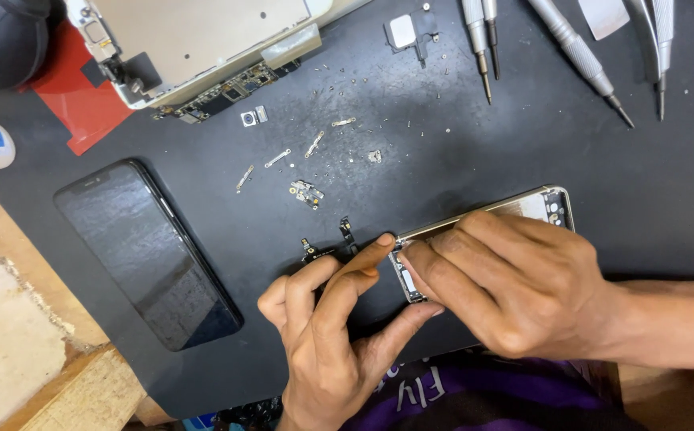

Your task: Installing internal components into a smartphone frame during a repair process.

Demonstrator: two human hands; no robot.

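Disassembly is judged well advanced: an opened silver-framed phone chassis (547, 203) is pinched under both hands' (339, 319) (507, 279) closed fingertips, with removed small screws and metal brackets (315, 144) scattered beyond the fingers.

Around the matt black work mat (523, 160): a glossy glass phone screen (147, 251), brushed-metal screwdrivers (578, 56), shiny metal brackets (277, 157), a bright metal phone frame (475, 219), and rough bare wood (11, 335) at its left edge.

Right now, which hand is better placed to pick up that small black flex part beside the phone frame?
Probably the left hand: its fingers lie right beside the flex part, while the right hand covers the phone frame.
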